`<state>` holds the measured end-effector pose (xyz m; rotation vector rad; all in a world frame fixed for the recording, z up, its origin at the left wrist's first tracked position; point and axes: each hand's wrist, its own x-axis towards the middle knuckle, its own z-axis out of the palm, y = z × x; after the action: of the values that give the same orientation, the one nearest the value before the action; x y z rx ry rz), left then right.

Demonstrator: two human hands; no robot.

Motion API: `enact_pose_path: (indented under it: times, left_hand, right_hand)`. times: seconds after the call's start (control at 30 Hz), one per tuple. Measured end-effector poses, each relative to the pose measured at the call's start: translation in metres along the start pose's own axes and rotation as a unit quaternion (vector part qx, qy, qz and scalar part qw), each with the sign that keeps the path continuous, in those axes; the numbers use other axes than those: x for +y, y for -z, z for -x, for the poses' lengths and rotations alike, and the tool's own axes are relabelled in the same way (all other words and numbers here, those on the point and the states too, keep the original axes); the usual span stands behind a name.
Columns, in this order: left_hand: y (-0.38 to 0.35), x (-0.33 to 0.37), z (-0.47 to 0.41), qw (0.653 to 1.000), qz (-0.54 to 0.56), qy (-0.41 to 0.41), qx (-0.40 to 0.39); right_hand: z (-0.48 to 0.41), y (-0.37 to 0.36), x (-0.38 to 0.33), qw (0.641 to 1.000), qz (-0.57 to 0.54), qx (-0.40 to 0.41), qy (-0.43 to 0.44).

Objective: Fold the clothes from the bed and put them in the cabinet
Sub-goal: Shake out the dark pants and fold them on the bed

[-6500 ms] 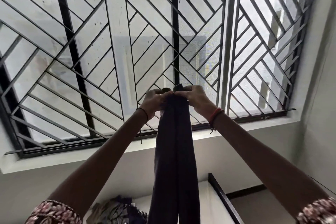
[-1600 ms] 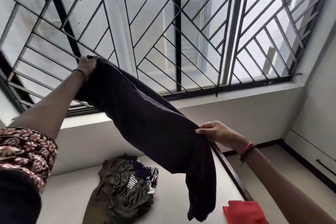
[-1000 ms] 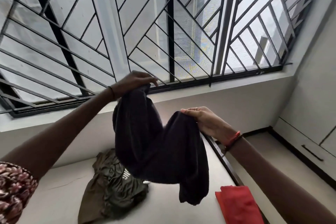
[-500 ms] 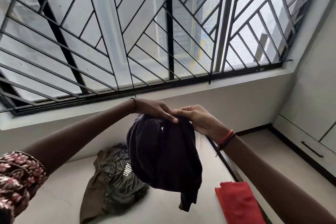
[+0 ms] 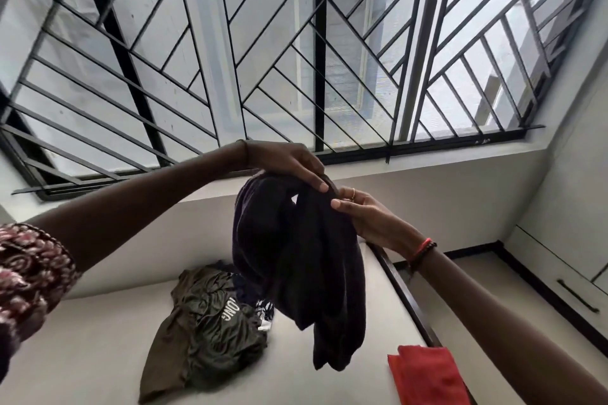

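Dark cloth garment [image 5: 296,256] hangs doubled, long axis vertical, ends pointing down. Left hand [image 5: 283,161] grasps top fold; right hand [image 5: 371,220] pinches beside.

The dark garment [image 5: 296,260] is matt, soft-looking cloth, while the olive garment [image 5: 210,332] on the bed [image 5: 82,355] has a faint sheen. The red cloth [image 5: 424,375] looks matt and smooth; the window grille [image 5: 319,43] is black metal.
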<state>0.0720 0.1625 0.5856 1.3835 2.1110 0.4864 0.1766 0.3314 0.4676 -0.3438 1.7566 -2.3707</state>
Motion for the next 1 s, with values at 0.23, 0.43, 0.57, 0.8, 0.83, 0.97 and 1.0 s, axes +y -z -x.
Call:
enact_pose_path:
  times: [0.23,0.43,0.57,0.8,0.83,0.97,1.0]
  left_hand:
    - [0.034,0.011,0.014,0.982,-0.147,-0.007,0.117]
    - [0.062,0.003,0.032,0.963,-0.162,-0.004,0.215]
    - [0.069,-0.002,0.041,0.958,-0.125,-0.001,0.26]
    - [0.057,-0.053,0.048,0.937,-0.137,0.057,0.315]
    - [0.054,-0.063,0.046,0.933,-0.142,0.072,0.322]
    - [0.038,-0.098,0.043,0.925,-0.137,0.135,0.329]
    - [0.033,-0.106,0.042,0.924,-0.13,0.146,0.328]
  right_hand:
    - [0.018,0.031,0.026,0.999,0.023,-0.014,-0.033]
    - [0.039,0.056,0.062,0.993,0.052,-0.015,-0.108]
    - [0.044,0.069,0.082,0.985,0.11,0.018,-0.135]
    - [0.057,0.081,0.056,0.987,0.097,0.115,-0.05]
    - [0.059,0.082,0.051,0.986,0.099,0.127,-0.042]
    - [0.058,0.078,0.032,0.975,0.146,0.166,-0.016]
    - [0.057,0.077,0.029,0.971,0.164,0.175,-0.012]
